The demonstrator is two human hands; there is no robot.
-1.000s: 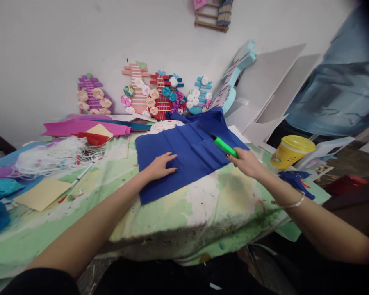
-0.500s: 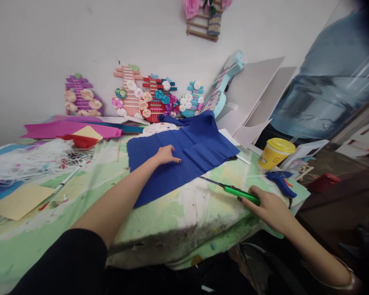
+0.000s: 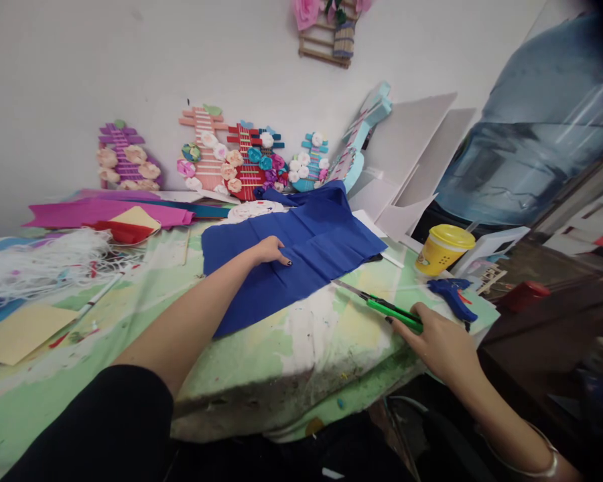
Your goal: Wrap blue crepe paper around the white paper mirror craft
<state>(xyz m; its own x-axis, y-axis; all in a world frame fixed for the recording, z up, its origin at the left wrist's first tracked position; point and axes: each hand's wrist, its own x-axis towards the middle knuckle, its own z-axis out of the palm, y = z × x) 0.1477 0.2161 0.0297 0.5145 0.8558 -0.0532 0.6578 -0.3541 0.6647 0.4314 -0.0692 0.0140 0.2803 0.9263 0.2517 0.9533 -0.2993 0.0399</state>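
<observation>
head view: l. hand (image 3: 270, 252) rests palm down on blue sheet (image 3: 321, 234), thumb spread from fingers; nothing seen clenched in it. sheet lies approx. mid-table on stained green-and-white cloth (image 3: 276, 361); long axis runs l. to r. on a slant, r. end farther from person, far r. part bunched up.

r. hand (image 3: 442, 341) grasps green-handled cutting tool (image 3: 392, 313), thumb one side, fingers the other; exact type unclear. tool is r. of person's centre, over cloth, near side of sheet. its long axis runs diag., handle end twd. r. hand, blade pointing l. & away from person. tip is at sheet's near edge; contact cannot be told.

also noted: blue glue gun (image 3: 452, 296) & yellow tub (image 3: 445, 249) beyond r. hand; white string heap (image 3: 45, 258) and tan paper (image 3: 27, 333) at l.; decorated guitar shapes (image 3: 206, 150) stand at back, by wall.
</observation>
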